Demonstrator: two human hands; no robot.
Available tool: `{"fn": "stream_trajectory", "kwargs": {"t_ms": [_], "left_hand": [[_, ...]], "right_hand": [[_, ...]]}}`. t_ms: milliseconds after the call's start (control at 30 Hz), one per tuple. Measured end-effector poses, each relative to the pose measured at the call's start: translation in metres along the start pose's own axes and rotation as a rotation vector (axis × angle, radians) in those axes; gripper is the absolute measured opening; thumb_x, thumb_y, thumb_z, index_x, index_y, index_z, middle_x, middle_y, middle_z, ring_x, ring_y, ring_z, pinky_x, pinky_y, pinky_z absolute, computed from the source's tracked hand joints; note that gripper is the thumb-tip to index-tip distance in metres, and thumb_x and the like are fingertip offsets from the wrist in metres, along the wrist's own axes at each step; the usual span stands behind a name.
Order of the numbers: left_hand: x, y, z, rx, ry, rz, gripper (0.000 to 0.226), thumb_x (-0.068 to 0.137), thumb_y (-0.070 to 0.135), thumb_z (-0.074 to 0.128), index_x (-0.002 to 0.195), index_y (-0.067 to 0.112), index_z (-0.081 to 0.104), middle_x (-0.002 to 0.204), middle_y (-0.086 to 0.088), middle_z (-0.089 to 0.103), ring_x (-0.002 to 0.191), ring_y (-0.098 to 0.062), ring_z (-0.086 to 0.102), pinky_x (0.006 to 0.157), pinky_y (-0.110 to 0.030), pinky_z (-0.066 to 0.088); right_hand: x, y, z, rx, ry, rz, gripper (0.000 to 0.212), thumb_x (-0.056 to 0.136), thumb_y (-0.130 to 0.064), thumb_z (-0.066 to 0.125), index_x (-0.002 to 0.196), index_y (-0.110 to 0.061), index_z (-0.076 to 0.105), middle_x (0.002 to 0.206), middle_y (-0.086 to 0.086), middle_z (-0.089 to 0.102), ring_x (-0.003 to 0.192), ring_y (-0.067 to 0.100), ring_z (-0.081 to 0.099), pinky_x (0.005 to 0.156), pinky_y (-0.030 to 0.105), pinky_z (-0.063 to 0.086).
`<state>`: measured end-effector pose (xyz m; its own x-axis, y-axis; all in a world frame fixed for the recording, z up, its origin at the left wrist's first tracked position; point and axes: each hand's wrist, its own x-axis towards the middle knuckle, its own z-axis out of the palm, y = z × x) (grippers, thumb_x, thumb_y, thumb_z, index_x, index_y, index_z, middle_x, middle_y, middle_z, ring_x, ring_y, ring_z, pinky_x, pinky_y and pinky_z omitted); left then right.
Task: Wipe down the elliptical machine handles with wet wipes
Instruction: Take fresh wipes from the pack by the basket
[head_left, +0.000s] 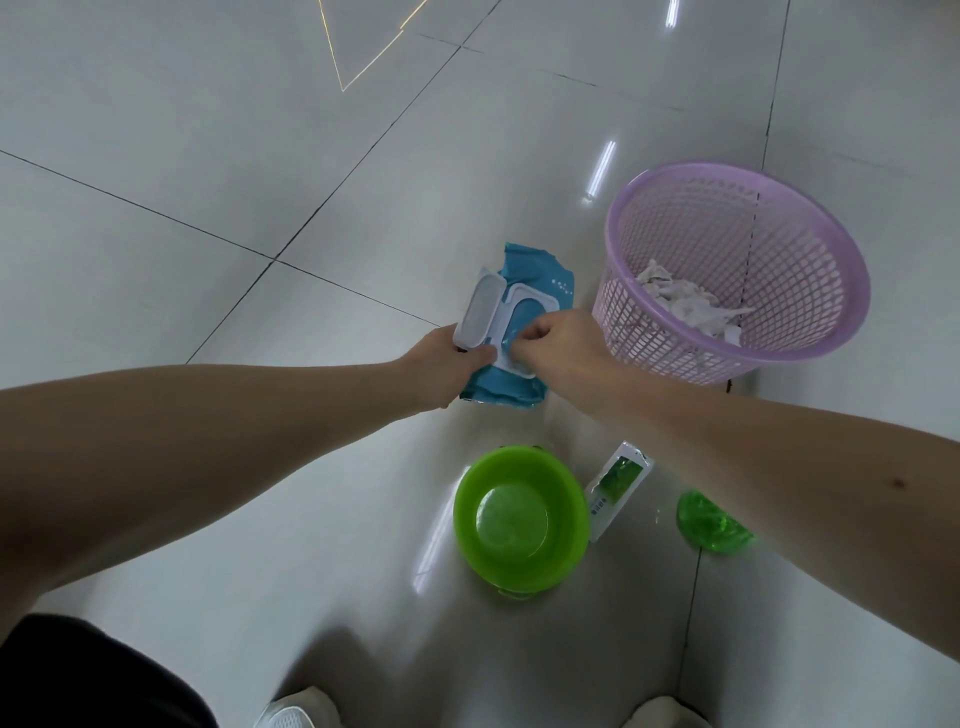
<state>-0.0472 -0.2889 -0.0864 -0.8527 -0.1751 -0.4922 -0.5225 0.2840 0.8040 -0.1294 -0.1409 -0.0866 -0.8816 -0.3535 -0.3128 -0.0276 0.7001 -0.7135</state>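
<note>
A blue pack of wet wipes is held above the tiled floor, its white flip lid standing open. My left hand grips the pack from its left side, thumb near the lid hinge. My right hand has its fingers curled at the pack's opening, pinching at a wipe there; the wipe itself is mostly hidden by the fingers. No elliptical machine or handle is in view.
A pink mesh basket with crumpled used wipes stands to the right. Below sit a green plastic basin, a small green-and-white packet and a green object partly behind my right forearm. My shoes show at the bottom.
</note>
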Motion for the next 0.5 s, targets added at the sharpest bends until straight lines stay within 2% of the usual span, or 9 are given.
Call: {"fn": "stream_trajectory", "kwargs": {"t_ms": [133,200,267,333,400,500], "left_hand": [[-0.001,0.003,0.0,-0.028,0.006,0.018,0.016,0.105,0.029,0.054,0.115,0.016,0.056,0.079,-0.001,0.055,0.06,-0.013,0.045,0.042,-0.02,0.039],[-0.002,0.006,0.003,-0.067,0.028,0.04,0.012,0.105,0.026,0.055,0.113,0.016,0.056,0.078,0.001,0.055,0.059,-0.011,0.046,0.041,-0.017,0.038],[-0.002,0.006,0.005,-0.1,0.056,0.057,0.009,0.105,0.021,0.055,0.112,0.015,0.056,0.078,0.003,0.056,0.059,-0.008,0.048,0.04,-0.012,0.038],[-0.002,0.006,0.006,-0.089,0.083,0.078,0.007,0.105,0.019,0.054,0.111,0.017,0.057,0.08,0.004,0.058,0.062,-0.007,0.051,0.042,-0.009,0.038],[0.0,0.005,0.004,-0.059,0.115,0.09,0.008,0.104,0.02,0.054,0.109,0.017,0.059,0.084,0.002,0.062,0.069,-0.011,0.056,0.05,-0.012,0.043],[0.001,0.002,0.001,-0.037,0.128,0.094,0.011,0.104,0.02,0.054,0.113,0.019,0.06,0.095,-0.001,0.066,0.085,-0.016,0.062,0.066,-0.02,0.05]], "right_hand": [[-0.003,-0.003,-0.002,0.243,0.044,0.108,0.003,0.083,-0.016,0.074,0.082,-0.019,0.074,0.085,-0.002,0.071,0.08,0.013,0.064,0.066,0.026,0.053],[-0.002,-0.004,-0.004,0.34,0.09,0.18,0.005,0.081,-0.014,0.072,0.078,-0.012,0.07,0.073,0.0,0.064,0.068,0.014,0.058,0.054,0.021,0.045],[0.0,-0.005,-0.006,0.366,0.147,0.218,0.015,0.079,-0.017,0.07,0.067,-0.012,0.063,0.062,0.002,0.056,0.062,0.019,0.053,0.054,0.024,0.04],[0.002,-0.004,-0.008,0.26,0.158,0.154,0.012,0.081,-0.021,0.071,0.071,-0.016,0.067,0.067,0.0,0.063,0.067,0.02,0.06,0.061,0.029,0.046],[0.001,-0.002,-0.01,0.067,0.142,-0.021,0.007,0.088,-0.023,0.073,0.085,-0.017,0.073,0.078,-0.003,0.069,0.074,0.014,0.065,0.066,0.029,0.052],[0.001,0.001,-0.013,-0.166,0.1,-0.194,0.02,0.093,-0.035,0.074,0.09,-0.015,0.072,0.078,-0.004,0.068,0.076,0.016,0.067,0.071,0.036,0.056]]}}
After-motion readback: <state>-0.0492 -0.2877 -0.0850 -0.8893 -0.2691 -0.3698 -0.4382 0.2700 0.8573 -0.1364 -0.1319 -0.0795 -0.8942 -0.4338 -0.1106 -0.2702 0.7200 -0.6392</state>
